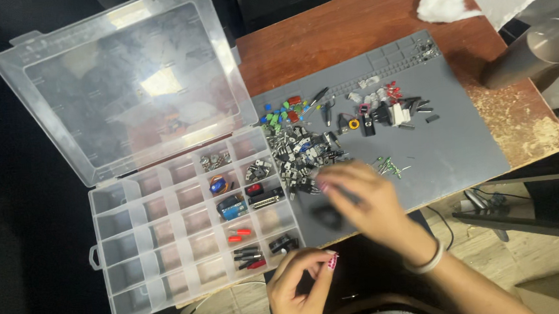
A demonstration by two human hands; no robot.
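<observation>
My right hand (pixel 366 200) reaches over the grey work mat (pixel 460 146), blurred, fingertips at the near edge of a pile of small black electronic parts (pixel 302 155); whether it holds one I cannot tell. My left hand (pixel 297 285) hovers below the table's near edge beside the clear compartment box (pixel 136 250), fingers curled with thumb and forefinger close together; nothing visible in them. Several box compartments hold parts: red and black plugs (pixel 247 256), a blue board (pixel 232 207), a grey connector (pixel 266 200).
The box's clear lid (pixel 126 82) stands open at the back left. Green, blue and red small components (pixel 280 115) and black-and-white parts (pixel 387 111) lie on the mat. A metal cylinder (pixel 532 54) and a white wad (pixel 441 5) sit at the table's right.
</observation>
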